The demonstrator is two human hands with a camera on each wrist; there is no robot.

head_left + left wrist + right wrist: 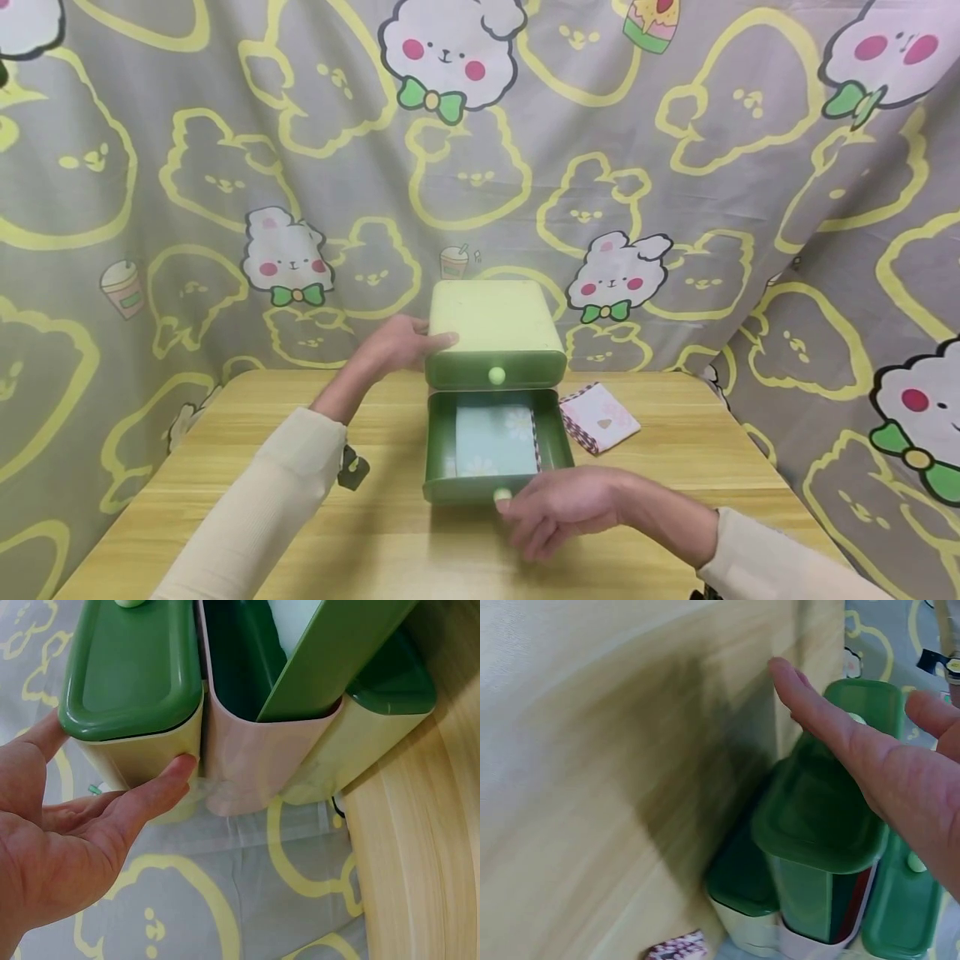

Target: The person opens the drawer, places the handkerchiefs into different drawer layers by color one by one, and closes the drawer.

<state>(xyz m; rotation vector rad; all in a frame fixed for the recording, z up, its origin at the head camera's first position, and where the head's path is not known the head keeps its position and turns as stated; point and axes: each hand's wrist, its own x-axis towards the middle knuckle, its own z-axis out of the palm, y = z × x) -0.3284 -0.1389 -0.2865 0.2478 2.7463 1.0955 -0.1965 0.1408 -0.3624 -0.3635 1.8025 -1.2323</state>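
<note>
A small tiered drawer box [495,321] with green fronts and a pale yellow top stands on the table. Its middle drawer [438,492] is pulled out, and a folded mint-coloured cloth [491,442] with a white flower print lies inside. My left hand [408,342] rests against the box's upper left, thumb on top; the left wrist view shows its fingers fairly straight along the top tier's side. At the drawer's round knob [502,496] is my right hand [566,508], its fingertips touching or very close to it. In the right wrist view its fingers are extended, thumb apart.
A folded white and pink cloth [603,418] with a dark patterned edge lies right of the box. A small dark object [352,469] shows beside the left sleeve. Behind the wooden table [360,550] hangs a grey patterned curtain [480,192].
</note>
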